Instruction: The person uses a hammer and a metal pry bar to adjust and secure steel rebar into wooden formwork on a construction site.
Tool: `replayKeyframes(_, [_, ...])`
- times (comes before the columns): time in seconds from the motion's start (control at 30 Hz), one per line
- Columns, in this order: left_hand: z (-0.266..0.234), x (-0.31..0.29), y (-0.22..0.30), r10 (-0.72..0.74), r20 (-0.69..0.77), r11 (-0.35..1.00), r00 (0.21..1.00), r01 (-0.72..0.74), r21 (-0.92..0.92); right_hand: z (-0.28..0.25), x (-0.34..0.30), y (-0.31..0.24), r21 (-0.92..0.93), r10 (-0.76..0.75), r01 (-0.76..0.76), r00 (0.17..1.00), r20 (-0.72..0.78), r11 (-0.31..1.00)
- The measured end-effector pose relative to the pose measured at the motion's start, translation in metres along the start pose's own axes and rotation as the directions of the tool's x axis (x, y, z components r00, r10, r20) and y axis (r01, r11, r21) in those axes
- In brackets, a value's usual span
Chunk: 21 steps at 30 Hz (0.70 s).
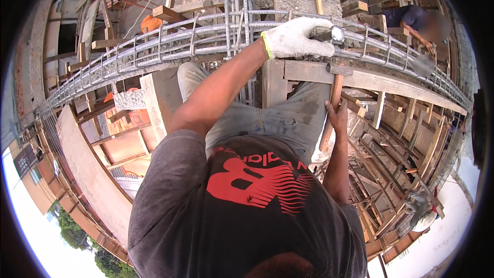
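Observation:
My left hand, in a white knitted glove with a yellow-green cuff, reaches across the rebar cage. Its fingers close round a short dark metal bar whose round end shines. Most of the bar's other end is hidden, so I cannot tell its exact kind. Bare and lower down, my right hand wraps the wooden handle of a hammer. The hammer's head is uppermost, close to the edge of a timber board, below the gloved hand.
Vertical rebars cross the cage in front of me. Formwork boards run along its near side, with timber framing below at right. One person works at far right; another person is lower right.

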<state>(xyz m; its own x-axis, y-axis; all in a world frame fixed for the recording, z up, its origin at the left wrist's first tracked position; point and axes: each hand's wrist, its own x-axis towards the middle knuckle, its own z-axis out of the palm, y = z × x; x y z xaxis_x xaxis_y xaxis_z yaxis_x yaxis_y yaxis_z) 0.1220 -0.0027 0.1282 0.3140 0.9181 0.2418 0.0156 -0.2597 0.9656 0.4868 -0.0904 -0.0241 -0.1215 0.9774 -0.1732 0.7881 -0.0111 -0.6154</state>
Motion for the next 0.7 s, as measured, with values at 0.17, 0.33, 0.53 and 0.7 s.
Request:
replayKeyframes(0.17, [-0.002,0.003,0.037,-0.171,0.115,0.981,0.979,0.159,0.109,-0.004,0.022,-0.02,0.446,0.186,-0.33,0.923,0.336,0.832])
replayKeyframes(0.33, [0.0,-0.006,0.049,-0.218,0.171,0.932,0.961,0.153,0.329,-0.043,-0.012,-0.076,0.509,0.263,-0.37,0.926,0.272,0.777])
replayKeyframes(0.53, [-0.009,-0.02,0.049,-0.183,0.197,0.946,0.963,0.118,0.303,-0.161,-0.044,-0.2,0.633,-0.154,0.271,0.96,-0.234,0.725])
replayKeyframes(0.7, [-0.02,-0.031,0.053,-0.196,0.147,0.937,0.97,0.141,0.319,-0.294,-0.047,-0.301,0.37,-0.477,0.85,0.519,-0.709,0.374])
